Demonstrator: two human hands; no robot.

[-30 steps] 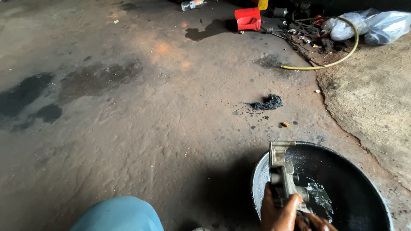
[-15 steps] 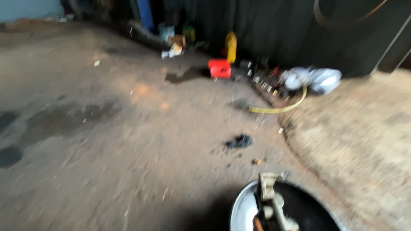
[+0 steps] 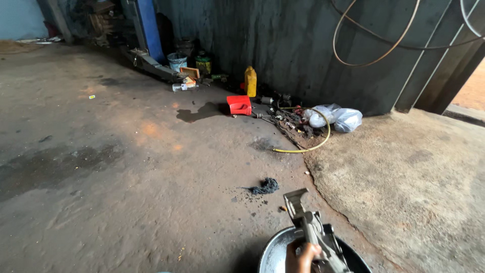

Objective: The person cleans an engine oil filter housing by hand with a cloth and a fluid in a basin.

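Observation:
At the bottom edge, my left hand point(image 3: 300, 257) grips a grey metal part point(image 3: 308, 222) with a forked end that points up and away from me. The part sits over a round metal basin point(image 3: 270, 247) with a dark inside; only the basin's far rim shows. My right hand is out of the picture. A dark greasy rag point(image 3: 266, 186) lies on the stained concrete floor just beyond the basin.
By the dark wall point(image 3: 303, 40) stand a red container point(image 3: 239, 104) and a yellow bottle point(image 3: 250, 81). A yellow hose point(image 3: 316, 144), clear plastic bags point(image 3: 336, 118) and small scrap lie there too. A blue post point(image 3: 151, 30) and buckets stand far left. Rougher concrete point(image 3: 414, 182) lies right.
The view has tilted up from the floor and basin to the back wall. The basin and my hands have slid to the bottom edge; the part is still held.

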